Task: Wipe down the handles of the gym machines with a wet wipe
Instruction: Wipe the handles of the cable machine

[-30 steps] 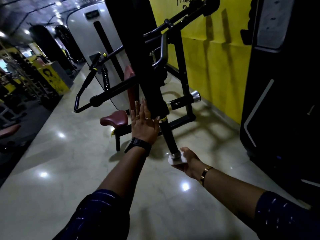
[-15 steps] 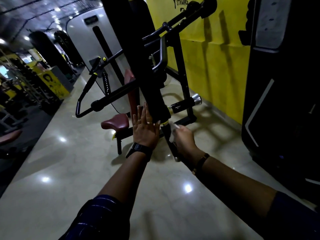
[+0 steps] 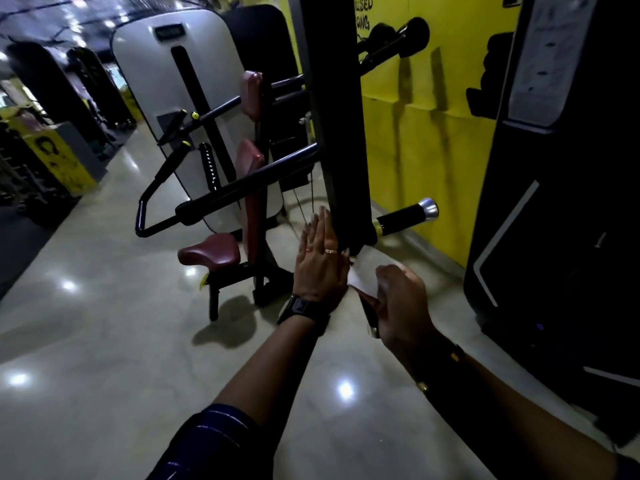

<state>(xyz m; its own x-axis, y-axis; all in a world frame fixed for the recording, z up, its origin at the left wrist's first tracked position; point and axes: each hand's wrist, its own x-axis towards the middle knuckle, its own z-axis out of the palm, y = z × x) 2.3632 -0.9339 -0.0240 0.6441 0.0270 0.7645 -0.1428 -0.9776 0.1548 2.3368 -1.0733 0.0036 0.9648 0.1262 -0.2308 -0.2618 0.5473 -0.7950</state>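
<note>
Left hand: fingers lying straight and together, pressing flat on the black machine arm.
Right hand: fingers curling round the wet wipe, wrapping it on the handle.
Handle axis: sloping from the arm's foot down toward the viewer, already inside the right grip.
Hidden: hand and wipe are covering all but 1 dark strip.

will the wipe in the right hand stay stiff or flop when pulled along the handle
Probably floppy: the wipe looks thin and folds round the handle under the right hand. Likely light: that one curled hand holds it. Wetness cannot be told.
</note>
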